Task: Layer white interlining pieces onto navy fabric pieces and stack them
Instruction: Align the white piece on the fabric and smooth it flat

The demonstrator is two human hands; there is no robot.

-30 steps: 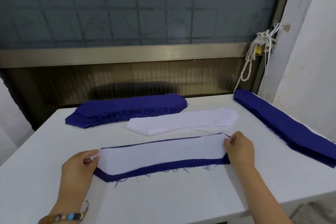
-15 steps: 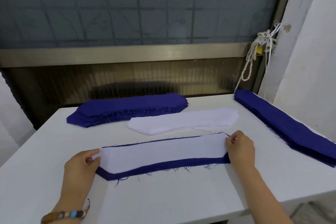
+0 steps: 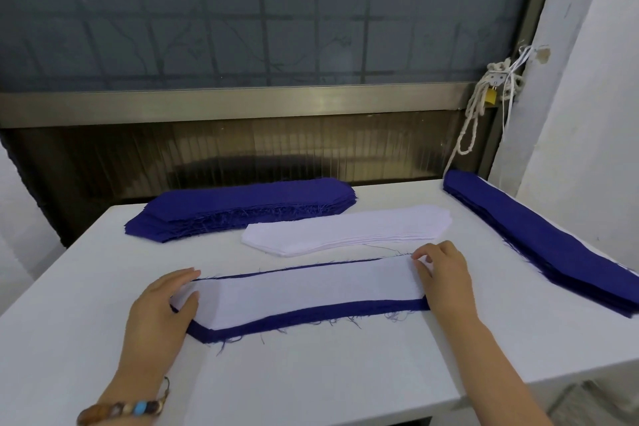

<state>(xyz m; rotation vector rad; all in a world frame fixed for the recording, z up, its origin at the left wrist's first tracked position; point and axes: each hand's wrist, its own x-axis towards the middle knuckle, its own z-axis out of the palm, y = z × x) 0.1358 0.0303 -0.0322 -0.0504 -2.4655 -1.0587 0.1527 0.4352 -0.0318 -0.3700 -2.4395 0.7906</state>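
A white interlining piece (image 3: 304, 290) lies on a single navy fabric piece (image 3: 311, 316) in the middle of the white table (image 3: 311, 377). A navy band shows along its near edge and only a thin navy line along the far edge. My left hand (image 3: 160, 311) pinches the left end of the layered pair, thumb on top of the white. My right hand (image 3: 444, 282) holds the right end with curled fingers. Behind them lies a stack of white interlining (image 3: 345, 228).
A stack of navy pieces (image 3: 242, 206) sits at the back left. A long navy stack (image 3: 539, 242) runs along the right edge beside the wall. A window frame and a hanging rope (image 3: 475, 121) stand behind the table. The table's near edge lies just below my forearms.
Both hands have crept slightly inward along the ends of the layered pair. The pieces stay flat in nearly the same place.
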